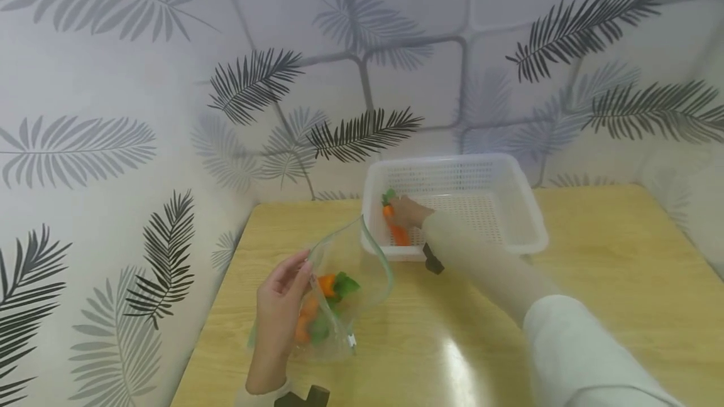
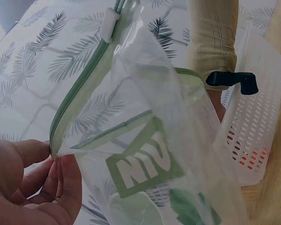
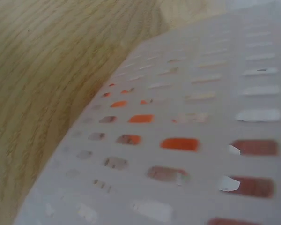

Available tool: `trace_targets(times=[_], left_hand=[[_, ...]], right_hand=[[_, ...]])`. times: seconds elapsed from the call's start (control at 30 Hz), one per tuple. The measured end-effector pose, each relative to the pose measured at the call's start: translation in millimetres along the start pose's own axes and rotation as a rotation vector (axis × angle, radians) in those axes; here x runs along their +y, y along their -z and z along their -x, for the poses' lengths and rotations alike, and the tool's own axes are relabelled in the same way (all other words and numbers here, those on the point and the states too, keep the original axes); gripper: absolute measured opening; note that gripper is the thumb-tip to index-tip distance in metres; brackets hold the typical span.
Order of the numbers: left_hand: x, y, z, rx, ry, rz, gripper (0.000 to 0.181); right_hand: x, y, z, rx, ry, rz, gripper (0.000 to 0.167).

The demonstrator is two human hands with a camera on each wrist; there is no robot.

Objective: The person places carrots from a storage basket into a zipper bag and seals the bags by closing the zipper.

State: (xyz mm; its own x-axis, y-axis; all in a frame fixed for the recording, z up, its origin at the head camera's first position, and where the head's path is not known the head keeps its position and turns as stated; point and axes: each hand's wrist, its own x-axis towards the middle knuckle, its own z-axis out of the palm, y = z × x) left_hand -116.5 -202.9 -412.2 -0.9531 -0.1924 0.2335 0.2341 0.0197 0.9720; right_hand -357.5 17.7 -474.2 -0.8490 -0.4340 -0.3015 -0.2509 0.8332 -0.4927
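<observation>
While the left hand (image 1: 278,300) pinches the rim of a clear zip bag (image 1: 367,262) between thumb and fingers at ten o'clock, the bag's mouth gapes toward two o'clock and orange-and-green pieces (image 1: 346,284) lie inside. Its film is probably light, limp and slippery, best held at the stiffer green seal (image 1: 390,271). At two o'clock from the bag stands a white slotted basket (image 1: 475,176), likely light and fairly rigid. Along its nine o'clock side rests an orange carrot (image 1: 400,235), leafy end toward eleven o'clock. The right hand (image 1: 411,211) reaches in over the carrot; whether its fingers grip cannot be told. The carrot is presumably light, firm and smooth, suited to a hold round mid-body. Beneath all, a yellow wood-grain table (image 1: 599,256) shows a glare streak (image 1: 457,366) toward six o'clock; beyond, a pale wall (image 1: 186,80) bears grey and black fronds (image 1: 257,83).
</observation>
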Motion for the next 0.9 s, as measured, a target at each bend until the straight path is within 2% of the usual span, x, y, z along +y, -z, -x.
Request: trace_targets(times=[0.13, 0.23, 0.6, 0.9], left_hand=[[-0.3, -0.4, 0.1, -0.003, 0.001, 0.006, 0.029], [-0.5, -0.8, -0.2, 0.002, 0.004, 0.007, 0.029], [-0.9, -1.9, 1.1, 0.018, 0.033, -0.006, 0.029], [-2.6, 0.9, 0.0, 0.014, 0.007, -0.014, 0.028]], right_hand=[[5, -5, -5.6, -0.026, -0.037, 0.001, 0.056], [9, -8, -10.2, -0.005, -0.021, -0.021, 0.055], [14, -10, -16.0, 0.138, 0.039, -0.075, 0.033], [21, -4, -17.7, 0.276, 0.081, -0.245, 0.04]])
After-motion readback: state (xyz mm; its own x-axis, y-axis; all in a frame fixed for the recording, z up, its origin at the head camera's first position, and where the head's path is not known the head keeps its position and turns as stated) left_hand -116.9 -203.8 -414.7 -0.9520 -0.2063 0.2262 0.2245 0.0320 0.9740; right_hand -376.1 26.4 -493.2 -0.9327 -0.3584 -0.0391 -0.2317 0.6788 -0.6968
